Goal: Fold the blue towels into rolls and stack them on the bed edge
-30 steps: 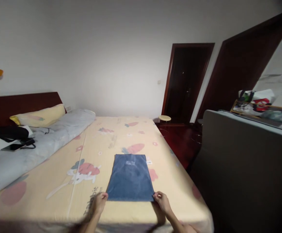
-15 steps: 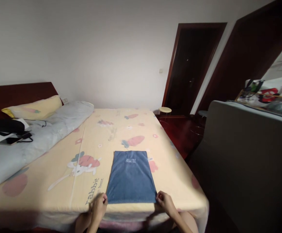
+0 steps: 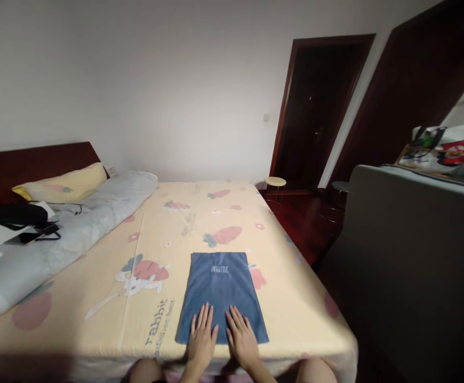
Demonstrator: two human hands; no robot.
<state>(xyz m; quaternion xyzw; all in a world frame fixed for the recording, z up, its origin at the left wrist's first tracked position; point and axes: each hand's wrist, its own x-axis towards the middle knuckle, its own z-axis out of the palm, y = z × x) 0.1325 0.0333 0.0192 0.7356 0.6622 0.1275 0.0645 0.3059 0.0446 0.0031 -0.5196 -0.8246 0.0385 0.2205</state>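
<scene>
A dark blue cloth [image 3: 222, 290], which looks like a towel, lies flat on the bed near its front edge. White lettering shows upside down close to its far edge. My left hand [image 3: 202, 336] rests palm down on the near left part of the cloth, fingers stretched out. Beside it, my right hand [image 3: 241, 334] lies flat on the near right part, its fingers spread a little. Neither hand grips anything. Under the cloth is a yellow bedsheet [image 3: 296, 303] printed with carrots and rabbits.
A rolled grey quilt [image 3: 92, 218] runs along the bed's left side, with black items and a white sheet-like thing on it. Behind it lies a yellow pillow [image 3: 68, 183]. A round stool [image 3: 275, 181] stands past the far right corner. A dark grey panel [image 3: 411, 239] rises at right.
Both hands let go of the cloth's near corners and moved inward onto it, going from pinched fingers to flat palms. The view shifted slightly.
</scene>
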